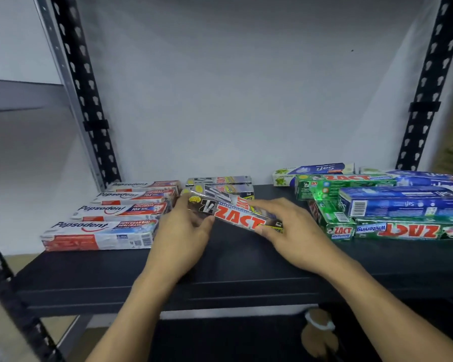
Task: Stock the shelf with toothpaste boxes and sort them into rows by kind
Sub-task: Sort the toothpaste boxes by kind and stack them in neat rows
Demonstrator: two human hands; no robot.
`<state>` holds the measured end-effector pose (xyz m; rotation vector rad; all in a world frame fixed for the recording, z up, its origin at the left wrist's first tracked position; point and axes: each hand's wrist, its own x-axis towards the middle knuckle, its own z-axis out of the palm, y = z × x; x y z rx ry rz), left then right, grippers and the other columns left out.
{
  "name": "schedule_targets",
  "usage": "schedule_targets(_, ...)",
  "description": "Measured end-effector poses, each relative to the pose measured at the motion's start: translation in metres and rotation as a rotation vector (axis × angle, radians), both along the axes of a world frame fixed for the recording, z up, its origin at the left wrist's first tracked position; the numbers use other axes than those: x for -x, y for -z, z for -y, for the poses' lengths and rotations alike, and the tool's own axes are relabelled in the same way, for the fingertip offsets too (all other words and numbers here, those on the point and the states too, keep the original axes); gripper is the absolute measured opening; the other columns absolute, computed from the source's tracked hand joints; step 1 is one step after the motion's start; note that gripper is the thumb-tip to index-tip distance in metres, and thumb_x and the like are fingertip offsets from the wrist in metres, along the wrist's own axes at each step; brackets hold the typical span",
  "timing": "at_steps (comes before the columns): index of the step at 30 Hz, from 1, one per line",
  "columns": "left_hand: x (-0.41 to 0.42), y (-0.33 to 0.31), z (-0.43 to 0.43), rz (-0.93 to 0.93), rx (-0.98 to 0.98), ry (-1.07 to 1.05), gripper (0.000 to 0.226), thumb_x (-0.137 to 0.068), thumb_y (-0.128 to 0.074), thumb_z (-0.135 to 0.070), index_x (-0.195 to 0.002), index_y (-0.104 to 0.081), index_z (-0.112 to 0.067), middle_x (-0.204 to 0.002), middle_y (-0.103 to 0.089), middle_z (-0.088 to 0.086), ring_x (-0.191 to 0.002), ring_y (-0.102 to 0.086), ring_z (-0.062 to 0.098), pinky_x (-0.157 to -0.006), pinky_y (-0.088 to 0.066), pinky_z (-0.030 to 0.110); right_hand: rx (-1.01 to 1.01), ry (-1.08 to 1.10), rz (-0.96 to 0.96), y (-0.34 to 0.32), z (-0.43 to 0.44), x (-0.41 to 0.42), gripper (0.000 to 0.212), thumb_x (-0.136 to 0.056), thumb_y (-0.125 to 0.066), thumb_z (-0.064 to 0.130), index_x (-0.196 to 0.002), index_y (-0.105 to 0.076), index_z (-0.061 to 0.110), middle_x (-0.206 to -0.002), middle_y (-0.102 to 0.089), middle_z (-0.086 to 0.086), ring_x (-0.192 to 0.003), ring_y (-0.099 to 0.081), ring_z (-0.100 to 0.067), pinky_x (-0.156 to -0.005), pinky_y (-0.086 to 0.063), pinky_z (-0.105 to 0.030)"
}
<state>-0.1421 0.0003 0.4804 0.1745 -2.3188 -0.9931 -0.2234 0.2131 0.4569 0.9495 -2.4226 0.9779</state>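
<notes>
Centre of the shelf: a long silver cardboard toothpaste box with red ZACT lettering [236, 214] is held at both ends, lying slantwise with its left end further back and its right end nearer the front edge. The left hand [183, 231] grips the left end, thumb on the front face and fingers curled round behind. The right hand [290, 231] clamps the right end, fingers laid over the top and thumb tucked under the front. I cannot tell whether the box touches the board. Just behind it sit two more silver ZACT boxes [220, 180], one behind the other. To the left, four white-and-red Pepsodent boxes [100, 235] lie in a neat row running front to back. Off to the right, green ZACT Whitening boxes [413, 229] and blue-and-white boxes [403, 205] are heaped loosely together. All of it rests on the black shelf board [246, 259], between black perforated metal uprights [89, 100] and before a white wall [246, 87].
</notes>
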Motion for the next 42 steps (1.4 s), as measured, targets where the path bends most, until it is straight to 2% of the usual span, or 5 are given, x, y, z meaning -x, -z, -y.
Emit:
schedule_targets(8,-0.030,-0.011,0.063,-0.163,0.498,-0.126,0.019,-0.090,-0.068,-0.024,-0.108,-0.072,-0.024,-0.096,-0.062,-0.007,-0.088,-0.061,0.015,-0.080,-0.051,0.037,-0.185,0.043,-0.032,-0.002,0.008,0.018,0.046,-0.093,-0.067,0.027,-0.137,-0.055,0.037,-0.134,-0.053,0.009,-0.116,-0.055,-0.013,-0.103,-0.045,-0.040)
schedule_targets(18,-0.043,0.020,0.104,-0.036,0.447,-0.157,0.036,-0.085,-0.064,-0.051,-0.108,-0.073,-0.026,-0.111,-0.062,-0.011,-0.105,-0.060,0.015,-0.092,-0.050,0.046,-0.377,0.003,-0.029,-0.023,0.042,0.050,0.053,-0.092,-0.068,0.035,-0.141,-0.050,0.041,-0.115,-0.045,0.009,-0.108,-0.049,-0.011,-0.101,-0.040,-0.029)
schedule_targets(26,-0.038,0.028,0.110,-0.086,0.413,-0.141,0.028,-0.088,-0.069,-0.046,-0.111,-0.071,-0.029,-0.114,-0.061,-0.014,-0.110,-0.056,0.013,-0.098,-0.047,0.041,-0.266,-0.030,-0.080,-0.007,0.045,0.050,0.048,-0.094,-0.065,0.031,-0.141,-0.053,0.038,-0.129,-0.045,0.010,-0.111,-0.048,-0.002,-0.099,-0.036,-0.020)
schedule_targets(33,-0.039,0.013,0.110,-0.287,0.144,-0.161,0.012,-0.091,-0.069,-0.029,-0.102,-0.074,-0.028,-0.107,-0.066,-0.018,-0.104,-0.058,-0.006,-0.088,-0.040,0.008,-0.177,-0.004,-0.036,-0.007,0.042,0.051,0.052,-0.087,-0.075,0.030,-0.136,-0.058,0.038,-0.130,-0.051,0.013,-0.118,-0.049,-0.003,-0.100,-0.037,-0.022)
schedule_targets(42,0.018,-0.044,0.112,0.127,0.466,0.023,0.028,-0.082,-0.079,-0.036,-0.110,-0.073,-0.033,-0.123,-0.066,-0.011,-0.111,-0.060,0.007,-0.087,-0.038,0.021,0.330,-0.097,0.492,-0.013,0.021,0.058,0.037,-0.077,-0.079,-0.007,-0.104,-0.074,0.018,-0.091,-0.079,0.000,-0.093,-0.074,-0.016,-0.087,-0.054,-0.029)
